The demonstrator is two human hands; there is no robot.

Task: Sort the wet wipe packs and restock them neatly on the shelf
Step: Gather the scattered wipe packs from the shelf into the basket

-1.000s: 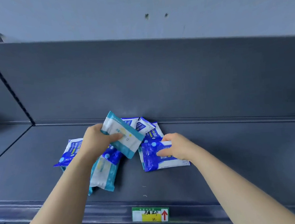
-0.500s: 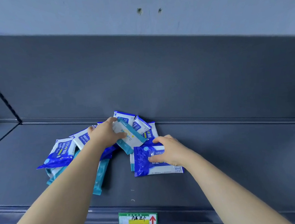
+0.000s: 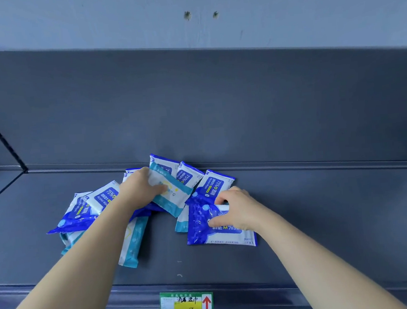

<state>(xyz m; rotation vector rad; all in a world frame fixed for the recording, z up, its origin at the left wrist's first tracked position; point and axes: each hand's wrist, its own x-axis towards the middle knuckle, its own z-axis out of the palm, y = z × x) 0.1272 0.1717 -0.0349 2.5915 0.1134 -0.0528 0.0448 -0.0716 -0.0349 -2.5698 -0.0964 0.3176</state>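
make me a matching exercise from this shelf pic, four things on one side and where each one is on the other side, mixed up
Things
1. teal-edged wipe pack
2. front blue alcohol wipe pack
3. price tag
4. leftmost blue pack

Places
A. on the front rail of the shelf
B. gripped by the left hand, on top of the pile
C. far left end of the pile, touched by neither hand
D. gripped by the right hand, right side of the pile

Pairs: 1-B, 2-D, 3-A, 4-C

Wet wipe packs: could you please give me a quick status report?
Left hand grips teal-edged pack. Right hand pinches dark blue pack. Other packs heaped unsorted around them on shelf.
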